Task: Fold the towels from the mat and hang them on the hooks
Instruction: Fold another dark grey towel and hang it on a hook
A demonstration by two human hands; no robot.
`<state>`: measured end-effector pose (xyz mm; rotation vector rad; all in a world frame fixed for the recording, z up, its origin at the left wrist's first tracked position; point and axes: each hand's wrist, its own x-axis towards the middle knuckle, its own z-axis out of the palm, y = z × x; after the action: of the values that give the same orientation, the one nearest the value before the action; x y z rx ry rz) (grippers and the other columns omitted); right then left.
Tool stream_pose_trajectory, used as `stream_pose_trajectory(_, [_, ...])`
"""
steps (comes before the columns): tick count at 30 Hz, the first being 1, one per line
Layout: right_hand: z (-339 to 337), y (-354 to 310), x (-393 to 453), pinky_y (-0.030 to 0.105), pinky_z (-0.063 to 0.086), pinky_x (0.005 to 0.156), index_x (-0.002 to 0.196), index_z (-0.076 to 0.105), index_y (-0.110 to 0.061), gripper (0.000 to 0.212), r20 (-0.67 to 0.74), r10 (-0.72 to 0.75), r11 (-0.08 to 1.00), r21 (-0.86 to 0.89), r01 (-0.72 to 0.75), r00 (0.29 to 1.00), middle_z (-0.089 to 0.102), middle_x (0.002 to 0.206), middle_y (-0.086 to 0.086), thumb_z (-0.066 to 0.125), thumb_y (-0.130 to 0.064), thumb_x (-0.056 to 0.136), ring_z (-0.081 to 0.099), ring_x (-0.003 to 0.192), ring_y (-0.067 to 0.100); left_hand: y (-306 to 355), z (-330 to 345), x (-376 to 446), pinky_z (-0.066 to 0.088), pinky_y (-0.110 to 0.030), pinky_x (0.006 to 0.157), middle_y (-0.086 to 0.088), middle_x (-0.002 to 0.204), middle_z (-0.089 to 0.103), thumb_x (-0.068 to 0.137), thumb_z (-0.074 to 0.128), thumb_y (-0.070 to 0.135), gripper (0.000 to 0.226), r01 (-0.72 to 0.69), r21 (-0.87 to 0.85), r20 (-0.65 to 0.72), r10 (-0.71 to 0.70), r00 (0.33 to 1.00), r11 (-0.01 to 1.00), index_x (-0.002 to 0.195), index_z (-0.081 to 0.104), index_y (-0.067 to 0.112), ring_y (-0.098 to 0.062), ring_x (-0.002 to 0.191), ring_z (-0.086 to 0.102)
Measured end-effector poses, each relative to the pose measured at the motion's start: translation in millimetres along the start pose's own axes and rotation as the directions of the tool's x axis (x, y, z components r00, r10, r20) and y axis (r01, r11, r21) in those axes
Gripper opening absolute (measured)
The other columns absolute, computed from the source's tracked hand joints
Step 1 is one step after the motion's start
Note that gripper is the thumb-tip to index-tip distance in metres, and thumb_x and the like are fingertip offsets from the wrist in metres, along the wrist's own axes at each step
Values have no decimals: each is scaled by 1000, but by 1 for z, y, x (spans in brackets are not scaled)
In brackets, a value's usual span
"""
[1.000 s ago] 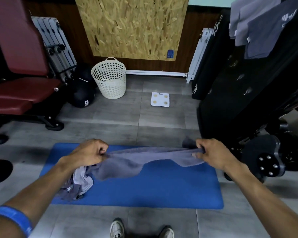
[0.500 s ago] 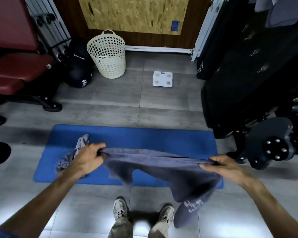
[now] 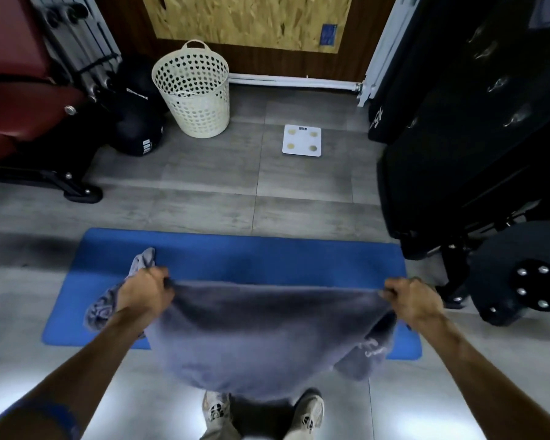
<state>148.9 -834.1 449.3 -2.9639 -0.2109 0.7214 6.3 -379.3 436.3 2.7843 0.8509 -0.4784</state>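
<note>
A grey towel (image 3: 261, 338) hangs spread between my two hands above the near edge of the blue mat (image 3: 235, 258). My left hand (image 3: 145, 292) grips its left top corner and my right hand (image 3: 411, 298) grips its right top corner. The top edge is stretched taut and the cloth drapes down toward my shoes. A second, lighter grey towel (image 3: 104, 308) lies crumpled on the mat's left end, partly hidden behind my left hand. Several metal hooks (image 3: 497, 85) show on the black panel at the right.
A cream perforated laundry basket (image 3: 194, 90) stands by the far wall, with a white bathroom scale (image 3: 301, 140) on the grey tiles to its right. A red bench (image 3: 26, 109) and black balls (image 3: 137, 128) fill the left. A black weight disc (image 3: 521, 274) sits at the right.
The towel was bunched and twisted between my hands; now it is opened flat and hangs as a wide sheet. My hands have moved farther apart and nearer to me.
</note>
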Motion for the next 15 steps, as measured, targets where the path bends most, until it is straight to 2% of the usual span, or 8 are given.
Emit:
stream_pose_trajectory(2, [6,-7,42,35,45,70,78,57,-23,20,-141,94,982,175,-69,986,67,89,15,53,-31,96,66,89,37,-4,14,43,49,-39,74,-21,103,65,80,61,17,20,120,-143,-96,-135,986,982,99,66,18,-44,93,61])
stream_pose_trajectory(4, [9,-10,89,41,49,77,101,64,-10,23,-280,208,946,300,-121,937,66,102,25,53,-30,97,64,96,43,-8,25,90,51,-46,80,-26,103,64,82,62,19,21,166,-224,-212,-214,953,960,101,66,14,-48,96,61])
stream_pose_trajectory(6, [8,-11,131,45,50,82,108,62,-5,30,-390,265,934,332,-134,882,65,105,29,51,-31,98,62,99,46,-6,30,130,51,-52,81,-30,101,64,85,61,17,21,127,-265,-342,-216,914,956,103,67,9,-50,96,61])
stream_pose_trajectory(9, [22,-4,184,47,49,82,108,61,-2,27,-551,234,945,322,-54,801,64,102,32,50,-25,98,61,96,47,-2,43,178,50,-55,82,-33,100,63,87,57,9,24,48,-309,-499,-205,842,950,108,67,7,-52,96,60])
stream_pose_trajectory(10, [32,1,198,48,49,81,107,62,-2,24,-594,207,950,313,-15,777,64,102,31,51,-21,98,61,95,47,-3,52,190,50,-54,80,-33,99,63,85,57,5,25,14,-288,-521,-169,836,958,108,66,8,-51,95,60])
stream_pose_trajectory(13, [87,19,232,50,49,77,104,63,1,20,-666,96,971,225,76,740,63,102,30,55,-14,95,60,91,47,-17,100,218,50,-51,68,-31,84,62,76,64,2,25,-157,-80,-552,87,829,984,100,62,7,-50,83,61])
stream_pose_trajectory(15, [148,34,257,48,50,73,99,65,0,17,-673,72,978,192,81,737,63,99,27,57,-14,94,61,86,45,-28,159,237,49,-47,59,-25,69,53,71,63,0,28,-307,48,-578,277,767,950,99,60,5,-47,73,56])
